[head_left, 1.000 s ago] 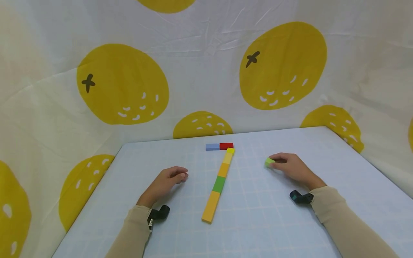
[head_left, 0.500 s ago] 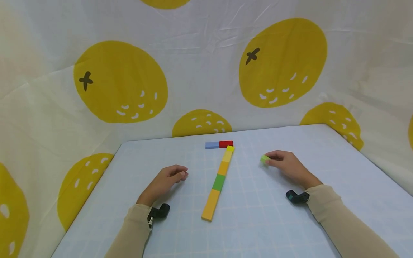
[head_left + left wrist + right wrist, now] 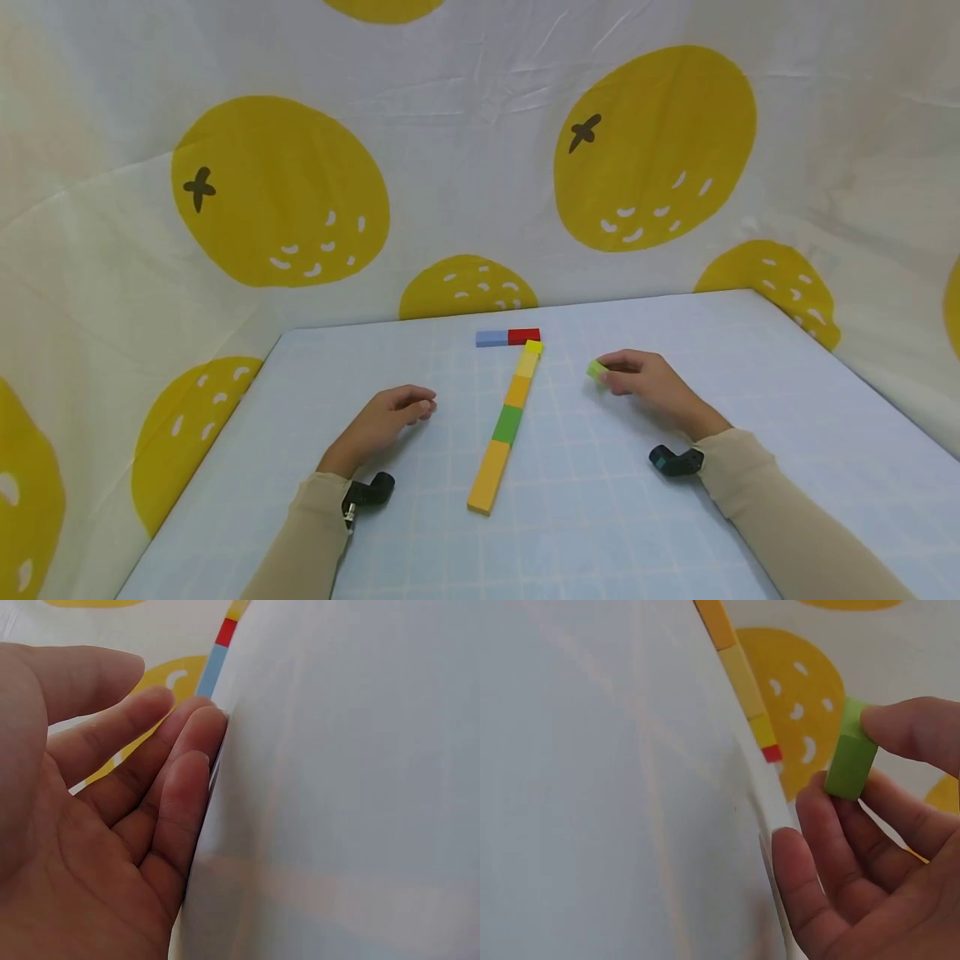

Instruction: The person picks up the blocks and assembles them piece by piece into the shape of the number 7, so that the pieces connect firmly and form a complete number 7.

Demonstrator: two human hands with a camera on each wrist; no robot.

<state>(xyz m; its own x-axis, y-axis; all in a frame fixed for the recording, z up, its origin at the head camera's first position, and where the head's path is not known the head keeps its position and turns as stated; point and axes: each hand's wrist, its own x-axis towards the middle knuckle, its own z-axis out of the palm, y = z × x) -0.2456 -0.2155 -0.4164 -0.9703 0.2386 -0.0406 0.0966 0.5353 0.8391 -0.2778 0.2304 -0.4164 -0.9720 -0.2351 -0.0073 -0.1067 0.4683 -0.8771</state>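
Between thumb and fingers my right hand (image 3: 647, 385) pinches a light green block (image 3: 851, 754), at the right of the middle of the table. Left of it, a slanting row of blocks runs away from me: a long orange block (image 3: 489, 477), a green block (image 3: 507, 425), an orange block (image 3: 517, 391), a pale yellow block (image 3: 527, 365) and a small yellow block (image 3: 533, 347). At the row's far end lie a red block (image 3: 523, 337) and a blue block (image 3: 492, 338), end to end. My left hand (image 3: 381, 423) rests on the table, fingers loosely bent, holding nothing.
A pale blue checked cloth covers the table (image 3: 570, 533). Behind it hangs a white curtain (image 3: 465, 167) with large yellow fruit prints. Each wrist bears a small black camera (image 3: 675, 461).
My right hand has moved left with the light green block, closer to the row. My left hand and the row of blocks have stayed in place.
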